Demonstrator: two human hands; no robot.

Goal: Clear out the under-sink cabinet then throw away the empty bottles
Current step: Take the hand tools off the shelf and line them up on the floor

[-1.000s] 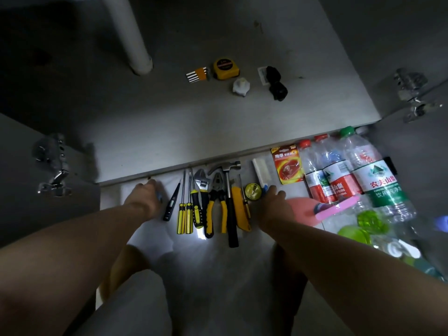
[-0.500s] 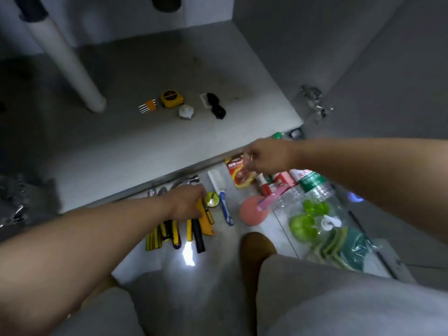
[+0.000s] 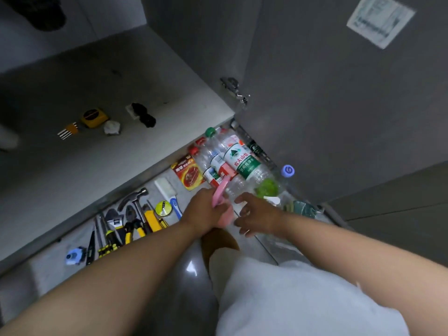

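While small items (image 3: 93, 116) lie in the cabinet (image 3: 145, 76), left grip (image 3: 206, 212) clutches a pink object (image 3: 220, 190); right grip (image 3: 257, 214) spreads beside unbinned bottles (image 3: 242, 161).

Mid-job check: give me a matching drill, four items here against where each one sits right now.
1 tape measure
2 hammer
3 pink item
4 green-capped bottle

A gripped by the left hand
B inside the cabinet
C on the floor, beside pliers
D on the floor, by the door

Pairs: 1-B, 2-C, 3-A, 4-D
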